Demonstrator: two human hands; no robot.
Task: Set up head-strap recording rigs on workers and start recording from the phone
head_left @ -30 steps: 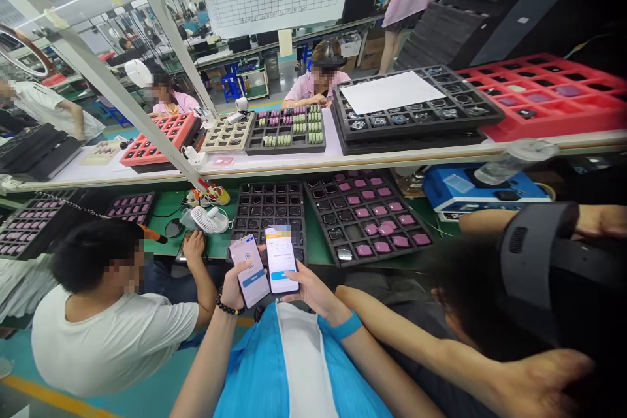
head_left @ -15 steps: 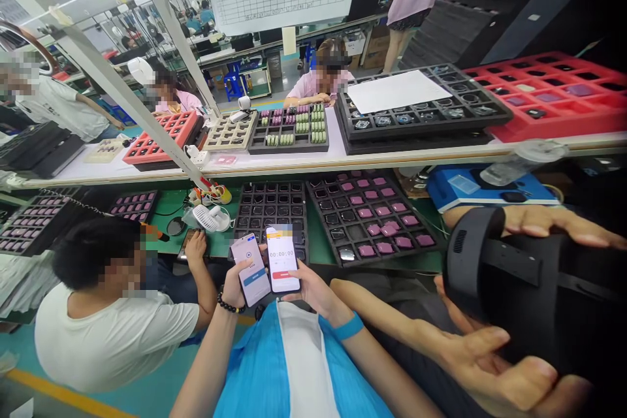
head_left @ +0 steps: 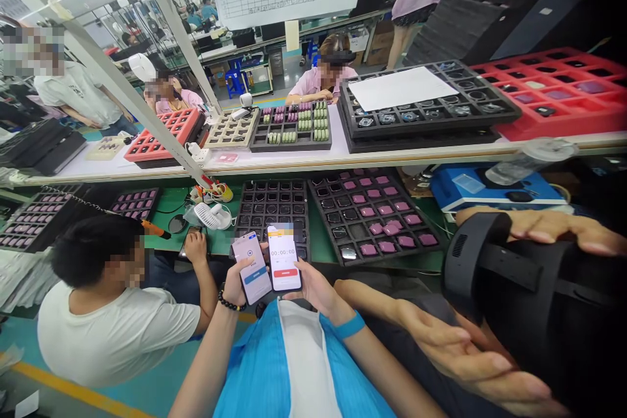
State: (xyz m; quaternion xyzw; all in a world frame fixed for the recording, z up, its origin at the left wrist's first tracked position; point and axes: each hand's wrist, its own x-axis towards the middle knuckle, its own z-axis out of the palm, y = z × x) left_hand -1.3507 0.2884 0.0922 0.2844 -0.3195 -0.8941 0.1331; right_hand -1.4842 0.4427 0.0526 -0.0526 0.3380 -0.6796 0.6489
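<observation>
In front of my blue and white clothing I hold two phones side by side. My left hand [head_left: 236, 282], with a beaded bracelet at the wrist, is closed around a phone [head_left: 253, 279] whose screen shows a blue button. My right hand [head_left: 316, 286], with a blue band on the forearm, grips another phone [head_left: 285, 276] showing a zeroed timer and a red button. The two phones are angled slightly apart, nearly touching. Just beyond them lie a black tray [head_left: 273, 186] of dark watch-like parts and a second tray [head_left: 355, 232] with purple pieces.
At right, a co-worker's hands [head_left: 455, 346] are beside a black head-worn device [head_left: 514, 274]. A seated person in a white shirt [head_left: 117, 333] works at left. Above the green bench, a white shelf [head_left: 304, 160] carries several trays. A blue machine [head_left: 490, 186] stands at right.
The co-worker's lower hand at right has straightened its fingers beside the black device. The view has shifted slightly. My hands still hold both phones in nearly the same place.
</observation>
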